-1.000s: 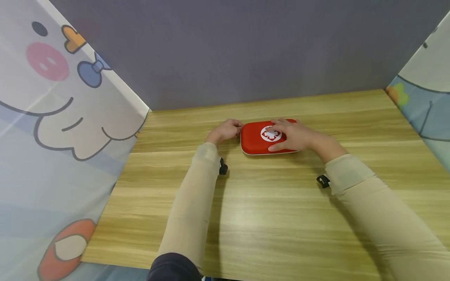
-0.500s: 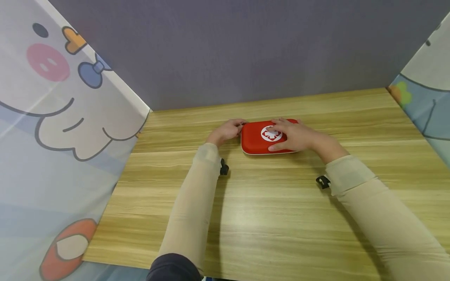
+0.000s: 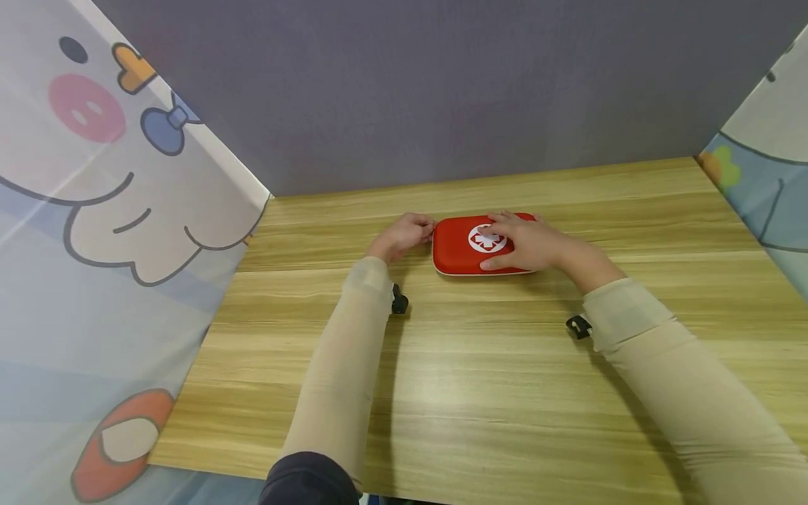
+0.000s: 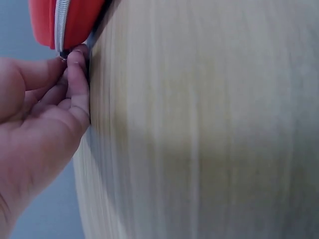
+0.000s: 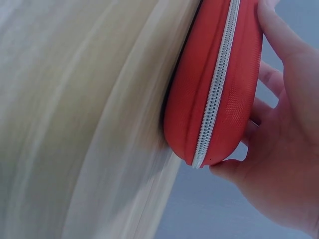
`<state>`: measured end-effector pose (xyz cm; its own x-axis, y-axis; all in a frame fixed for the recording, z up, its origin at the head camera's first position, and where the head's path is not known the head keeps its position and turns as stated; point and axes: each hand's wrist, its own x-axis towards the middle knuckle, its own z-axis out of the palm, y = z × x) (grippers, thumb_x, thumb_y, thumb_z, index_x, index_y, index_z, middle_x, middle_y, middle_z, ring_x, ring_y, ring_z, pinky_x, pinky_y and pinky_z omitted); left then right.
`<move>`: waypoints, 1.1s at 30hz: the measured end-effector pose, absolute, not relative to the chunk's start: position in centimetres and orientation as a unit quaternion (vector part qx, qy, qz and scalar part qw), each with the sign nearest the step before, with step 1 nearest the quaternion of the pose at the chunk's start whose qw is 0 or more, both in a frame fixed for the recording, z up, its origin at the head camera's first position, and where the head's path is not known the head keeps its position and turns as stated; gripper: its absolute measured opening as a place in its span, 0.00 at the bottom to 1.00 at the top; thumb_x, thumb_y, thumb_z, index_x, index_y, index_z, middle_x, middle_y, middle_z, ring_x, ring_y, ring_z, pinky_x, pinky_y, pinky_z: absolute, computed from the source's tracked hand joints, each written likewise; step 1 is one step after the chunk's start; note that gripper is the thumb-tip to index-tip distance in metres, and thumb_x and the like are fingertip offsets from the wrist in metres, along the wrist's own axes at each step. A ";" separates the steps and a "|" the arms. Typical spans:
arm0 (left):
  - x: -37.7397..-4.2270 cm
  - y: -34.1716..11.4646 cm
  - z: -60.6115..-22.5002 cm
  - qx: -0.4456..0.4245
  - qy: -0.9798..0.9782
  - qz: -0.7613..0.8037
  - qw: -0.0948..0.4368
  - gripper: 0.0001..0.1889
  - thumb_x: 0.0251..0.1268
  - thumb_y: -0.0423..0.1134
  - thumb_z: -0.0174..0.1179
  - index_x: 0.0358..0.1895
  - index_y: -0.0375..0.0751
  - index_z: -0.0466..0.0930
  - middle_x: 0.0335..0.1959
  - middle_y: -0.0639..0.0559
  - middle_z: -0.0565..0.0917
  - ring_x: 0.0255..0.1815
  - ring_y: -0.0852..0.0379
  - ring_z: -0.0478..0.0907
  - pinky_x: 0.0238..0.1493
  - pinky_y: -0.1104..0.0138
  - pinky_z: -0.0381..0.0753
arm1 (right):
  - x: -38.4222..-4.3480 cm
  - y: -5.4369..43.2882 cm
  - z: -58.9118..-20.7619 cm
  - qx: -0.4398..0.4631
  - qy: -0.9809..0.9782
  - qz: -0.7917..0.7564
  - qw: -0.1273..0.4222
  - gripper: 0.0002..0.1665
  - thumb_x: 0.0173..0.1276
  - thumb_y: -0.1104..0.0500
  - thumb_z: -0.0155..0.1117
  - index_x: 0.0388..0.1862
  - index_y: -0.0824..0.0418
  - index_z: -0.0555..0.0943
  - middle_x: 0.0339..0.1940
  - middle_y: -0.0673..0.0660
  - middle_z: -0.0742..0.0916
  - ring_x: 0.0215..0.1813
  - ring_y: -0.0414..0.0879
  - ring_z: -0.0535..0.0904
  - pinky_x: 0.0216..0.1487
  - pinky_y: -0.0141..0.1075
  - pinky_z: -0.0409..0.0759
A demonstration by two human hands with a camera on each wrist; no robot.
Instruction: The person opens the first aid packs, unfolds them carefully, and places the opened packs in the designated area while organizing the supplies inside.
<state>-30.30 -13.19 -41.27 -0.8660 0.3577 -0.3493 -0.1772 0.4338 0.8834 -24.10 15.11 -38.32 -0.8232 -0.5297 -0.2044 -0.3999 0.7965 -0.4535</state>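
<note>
**Red, round-cornered fabric zip case (image 3: 456,252), just above and right of centre**

It lies flat on a yellowish wood-grain table (image 3: 492,393). A bare right hand (image 3: 533,243) rests over its right half, fingers spread; a bare left hand (image 3: 405,235) pinches the small dark zip pull (image 4: 63,54) at its left end.

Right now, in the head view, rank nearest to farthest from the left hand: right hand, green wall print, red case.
1. Red case: just right of the left hand, at its fingertips.
2. Right hand: on the case's right part.
3. Green wall print: far right of the view.
</note>
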 end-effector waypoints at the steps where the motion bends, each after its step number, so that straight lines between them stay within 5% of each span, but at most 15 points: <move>1: -30.3 -13.1 -41.3 0.055 0.812 0.526 0.248 0.17 0.87 0.33 0.46 0.64 0.29 0.80 0.52 0.47 0.82 0.52 0.54 0.77 0.67 0.62 0.79 | -24.1 15.1 -38.3 -0.249 0.934 -0.199 0.162 0.50 0.70 0.34 0.71 0.84 0.52 0.68 0.90 0.63 0.57 0.91 0.66 0.44 0.83 0.76 0.39; 13: -30.0 -12.2 -40.9 0.102 0.897 0.388 0.185 0.17 0.87 0.37 0.47 0.55 0.33 0.86 0.38 0.50 0.79 0.38 0.56 0.70 0.41 0.69 0.70 | -24.1 15.1 -38.4 -0.243 0.937 -0.192 0.160 0.50 0.69 0.33 0.71 0.84 0.51 0.68 0.91 0.62 0.57 0.91 0.66 0.45 0.82 0.77 0.40; 21: -30.2 -11.7 -40.9 0.088 0.927 0.321 0.172 0.15 0.86 0.36 0.48 0.57 0.33 0.84 0.49 0.44 0.84 0.43 0.55 0.73 0.44 0.69 0.73 | -23.9 14.8 -38.2 -0.245 0.939 -0.185 0.152 0.50 0.69 0.33 0.72 0.84 0.52 0.69 0.90 0.64 0.58 0.90 0.67 0.47 0.84 0.75 0.43; 27: -29.8 -11.5 -40.7 0.067 0.939 0.294 0.163 0.13 0.84 0.33 0.48 0.34 0.39 0.74 0.30 0.49 0.71 0.31 0.55 0.68 0.35 0.68 0.67 | -23.8 15.0 -38.4 -0.247 0.943 -0.186 0.125 0.48 0.67 0.34 0.74 0.81 0.52 0.73 0.88 0.64 0.62 0.89 0.67 0.52 0.85 0.71 0.48; 33: -28.8 -12.1 -40.7 0.052 0.937 0.311 0.150 0.14 0.82 0.32 0.51 0.30 0.41 0.71 0.29 0.50 0.72 0.28 0.56 0.67 0.30 0.69 0.66 | -23.8 15.0 -38.7 -0.248 0.947 -0.180 0.097 0.47 0.65 0.33 0.75 0.78 0.52 0.76 0.86 0.65 0.67 0.88 0.68 0.57 0.85 0.65 0.57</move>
<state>-28.76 -12.11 -40.66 -0.9496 0.1910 -0.2485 0.0043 0.8008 0.5989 -23.77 15.05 -38.74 -0.8579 -0.5051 -0.0945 -0.4349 0.8117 -0.3899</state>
